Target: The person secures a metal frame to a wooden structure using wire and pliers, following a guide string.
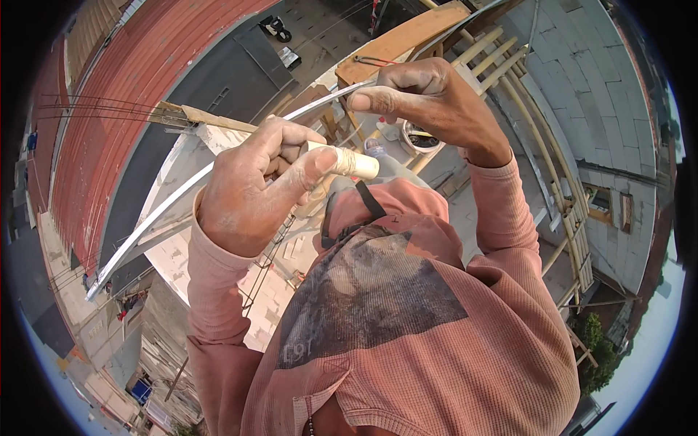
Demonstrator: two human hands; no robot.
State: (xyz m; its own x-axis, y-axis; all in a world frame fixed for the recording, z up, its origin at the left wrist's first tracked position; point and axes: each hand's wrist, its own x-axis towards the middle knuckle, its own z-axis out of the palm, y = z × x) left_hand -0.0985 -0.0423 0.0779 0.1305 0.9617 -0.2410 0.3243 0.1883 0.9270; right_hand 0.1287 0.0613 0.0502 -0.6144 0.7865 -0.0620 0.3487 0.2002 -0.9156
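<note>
My left hand (243, 185), dusty with pale powder, is closed round a short cream tube (358, 164) with thin string wound about its middle. The thumb lies along the tube, and its free end points right. Higher and to the right, my right hand (440, 105) is closed in a pinch, thumb against curled fingers. Whatever sits in that pinch is too small or hidden to make out. A long white strip (156, 216) passes behind the left hand and rises toward the right fingertips; whether they touch it, I cannot tell.
Red-handled pincers (374, 60) lie on an orange-brown wooden board (429, 29) ahead. Below the right hand stands a bucket (420, 136). Bamboo poles (534, 120) run along the right beside a grey block wall (592, 80). Red corrugated metal sheeting (160, 51) spreads at the upper left.
</note>
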